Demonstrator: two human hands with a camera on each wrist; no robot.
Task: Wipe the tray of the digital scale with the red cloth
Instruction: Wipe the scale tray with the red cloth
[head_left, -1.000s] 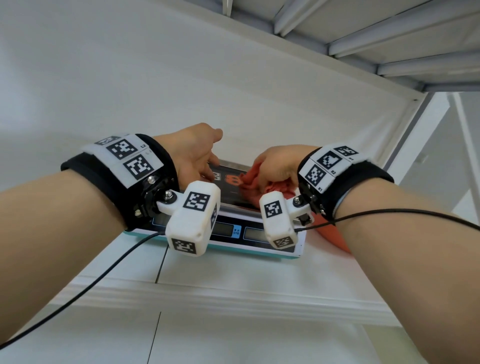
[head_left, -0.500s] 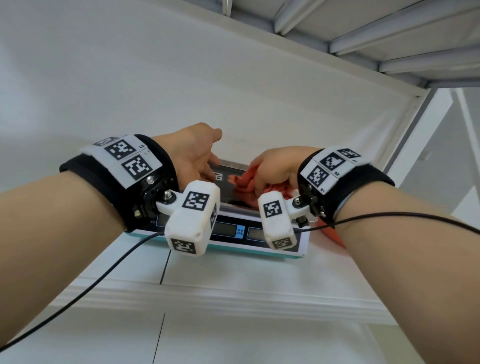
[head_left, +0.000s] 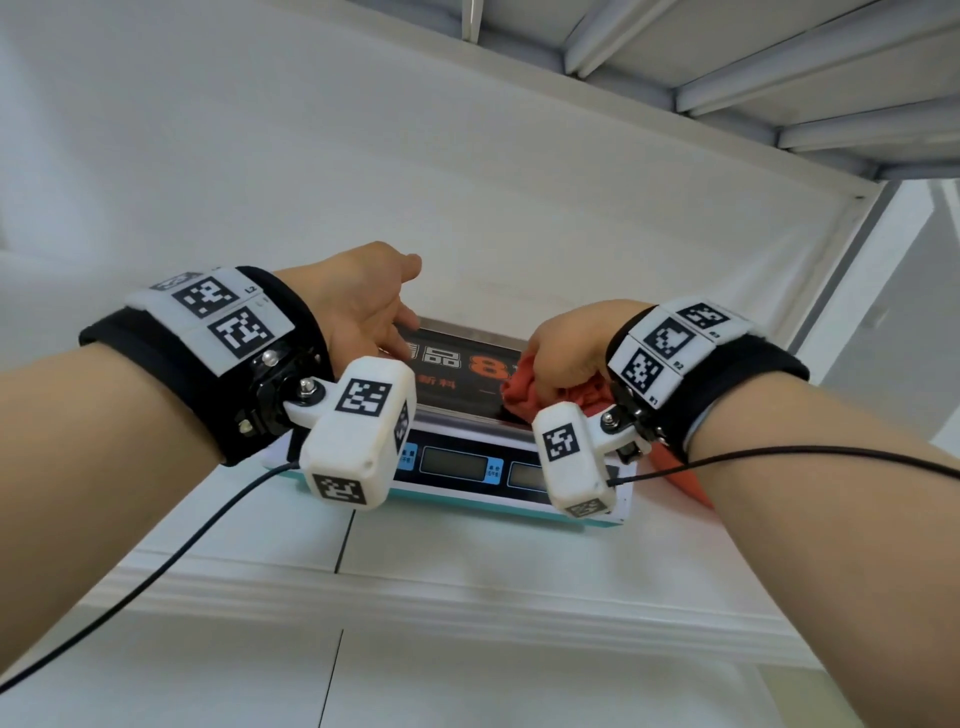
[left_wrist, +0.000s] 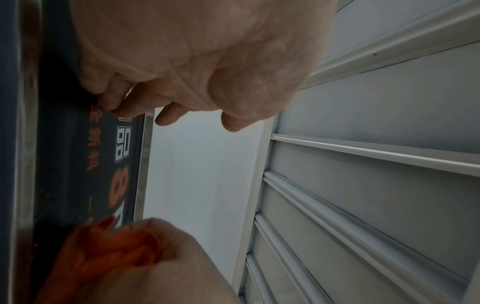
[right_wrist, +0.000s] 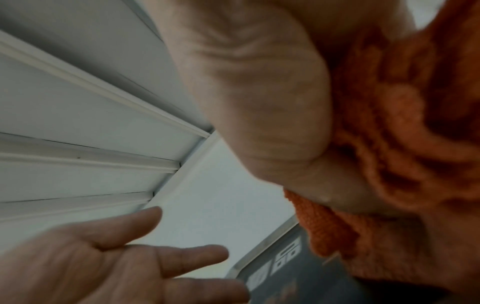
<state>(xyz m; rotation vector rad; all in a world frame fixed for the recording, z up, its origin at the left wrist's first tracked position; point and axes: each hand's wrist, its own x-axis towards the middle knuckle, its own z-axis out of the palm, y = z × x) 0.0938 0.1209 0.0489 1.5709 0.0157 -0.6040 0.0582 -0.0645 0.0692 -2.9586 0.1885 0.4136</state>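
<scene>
The digital scale (head_left: 457, 465) stands on a white shelf, its steel tray (head_left: 467, 335) covered by a dark sheet with orange print. My left hand (head_left: 374, 312) lies on the tray's left part with straight fingers (right_wrist: 182, 257) touching it, holding nothing. My right hand (head_left: 566, 345) grips the bunched red cloth (head_left: 519, 397) and presses it on the tray's right part. The left wrist view shows the left hand (left_wrist: 194, 61) above the printed tray (left_wrist: 78, 164), with the red cloth (left_wrist: 103, 246) below. In the right wrist view the red cloth (right_wrist: 402, 123) bulges from the right hand (right_wrist: 259, 102).
A white back wall (head_left: 519, 208) rises just behind the scale. A ribbed white shelf (head_left: 779, 78) hangs overhead. The shelf's front edge (head_left: 467, 597) runs below the scale. Black cables (head_left: 182, 551) trail from both wrist cameras.
My right hand slid the cloth slightly left, then back right, uncovering more of the orange print. The left hand has stayed on the tray's left part.
</scene>
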